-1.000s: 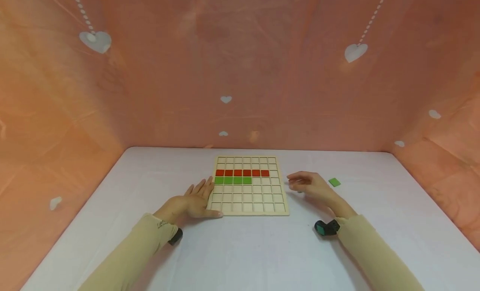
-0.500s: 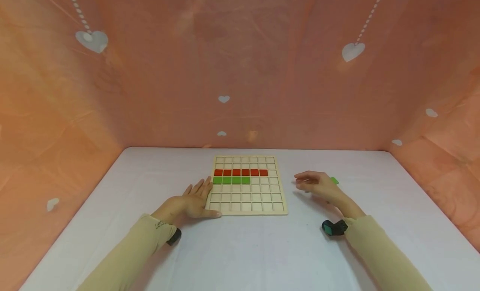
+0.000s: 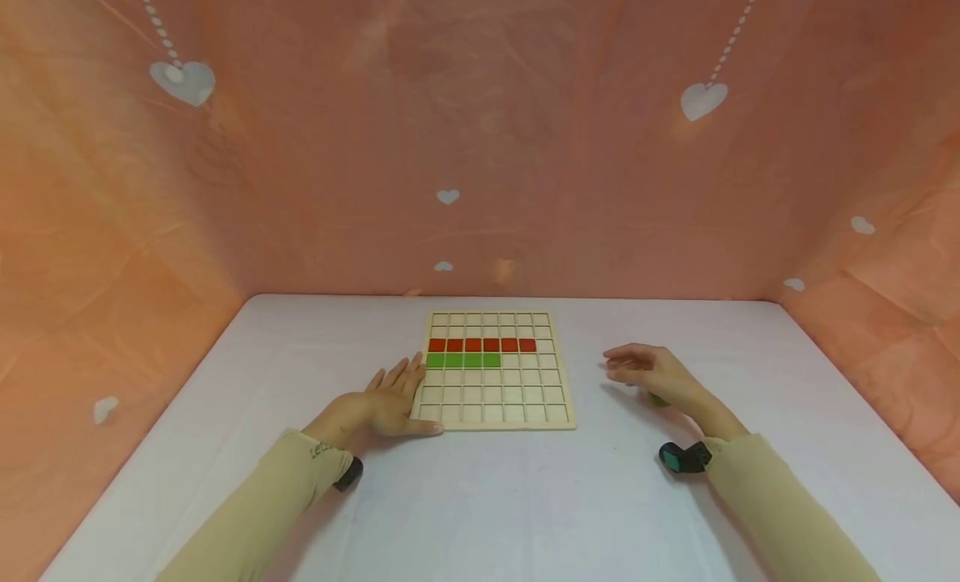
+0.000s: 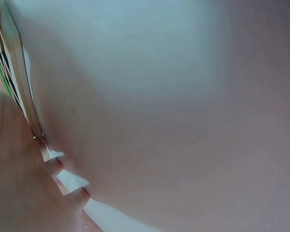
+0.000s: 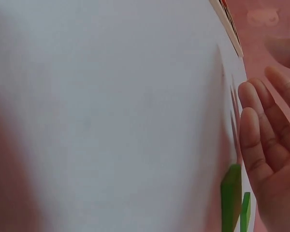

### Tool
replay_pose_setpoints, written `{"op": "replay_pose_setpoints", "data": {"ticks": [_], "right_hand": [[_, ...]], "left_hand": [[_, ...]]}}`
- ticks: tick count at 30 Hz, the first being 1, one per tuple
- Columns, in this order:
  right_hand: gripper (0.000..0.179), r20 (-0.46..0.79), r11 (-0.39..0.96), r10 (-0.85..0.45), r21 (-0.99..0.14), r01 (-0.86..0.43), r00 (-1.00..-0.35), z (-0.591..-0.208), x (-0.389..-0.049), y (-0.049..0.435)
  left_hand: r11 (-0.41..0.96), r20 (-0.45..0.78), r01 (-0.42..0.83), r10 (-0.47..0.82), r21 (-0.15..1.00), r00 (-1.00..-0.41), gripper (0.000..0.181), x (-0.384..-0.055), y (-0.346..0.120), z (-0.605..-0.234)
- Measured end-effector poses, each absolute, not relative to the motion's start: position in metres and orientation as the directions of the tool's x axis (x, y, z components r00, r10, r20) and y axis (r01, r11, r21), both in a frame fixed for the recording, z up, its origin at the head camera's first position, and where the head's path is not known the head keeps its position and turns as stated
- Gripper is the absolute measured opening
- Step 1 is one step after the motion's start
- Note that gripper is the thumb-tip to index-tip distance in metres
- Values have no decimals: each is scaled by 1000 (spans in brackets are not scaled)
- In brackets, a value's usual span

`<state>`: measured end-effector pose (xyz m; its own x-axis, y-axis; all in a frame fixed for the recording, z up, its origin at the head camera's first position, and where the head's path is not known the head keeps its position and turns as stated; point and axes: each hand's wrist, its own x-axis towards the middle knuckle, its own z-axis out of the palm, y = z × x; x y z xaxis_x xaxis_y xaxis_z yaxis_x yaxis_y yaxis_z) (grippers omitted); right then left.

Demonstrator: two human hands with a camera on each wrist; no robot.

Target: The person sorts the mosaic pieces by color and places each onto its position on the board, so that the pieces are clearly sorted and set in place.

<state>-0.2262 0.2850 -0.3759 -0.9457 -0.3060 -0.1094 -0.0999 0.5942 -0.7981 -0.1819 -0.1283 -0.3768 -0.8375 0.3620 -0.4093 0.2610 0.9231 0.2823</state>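
Note:
A square wooden grid board [image 3: 495, 427] lies flat on the white table. Across it runs a row of red tiles [image 3: 472, 346], with a shorter row of green tiles [image 3: 463, 360] just below. My left hand [image 3: 393, 403] rests at the board's left edge, fingers straight and spread, thumb along the near left corner. To the right of the board, my right hand [image 3: 663, 378] hovers low with loosely bent fingers and nothing between them. A loose green tile [image 3: 658, 400] shows partly beneath it. In the right wrist view two green tiles, a nearer one [image 5: 231, 198] and another green tile [image 5: 245, 212], lie under the palm.
The white-covered table [image 3: 480, 507] reaches back to an orange-pink cloth [image 3: 495, 148] printed with pale hearts, which also hangs at both sides. A black wrist device [image 3: 684, 458] sits at my right cuff, and another black device [image 3: 348, 474] at my left.
My right hand has moved to the right, away from the board, and now covers the loose green tile that lay in plain sight before. The left hand and the tile rows stay as they were.

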Motion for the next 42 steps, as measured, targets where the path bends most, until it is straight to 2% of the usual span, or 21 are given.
{"op": "replay_pose_setpoints", "data": {"ticks": [15, 25, 31, 36, 42], "right_hand": [[52, -87, 577, -317, -808, -119, -945, -374, -223, 305], [45, -134, 653, -309, -750, -108, -942, -372, -222, 316], [41, -136, 662, -332, -739, -128, -933, -372, -218, 326], [40, -134, 643, -368, -752, -147, -920, -373, -215, 333], [40, -137, 639, -401, -750, -170, -906, -375, -214, 344]], "left_hand": [[922, -408, 254, 360, 292, -839, 108, -179, -128, -371], [924, -416, 250, 356, 288, -837, 107, -179, -128, -372], [920, -428, 244, 362, 305, -828, 108, -178, -124, -365], [932, -425, 248, 344, 266, -837, 108, -180, -126, -374], [927, -411, 248, 349, 281, -842, 110, -183, -128, -379]]}}
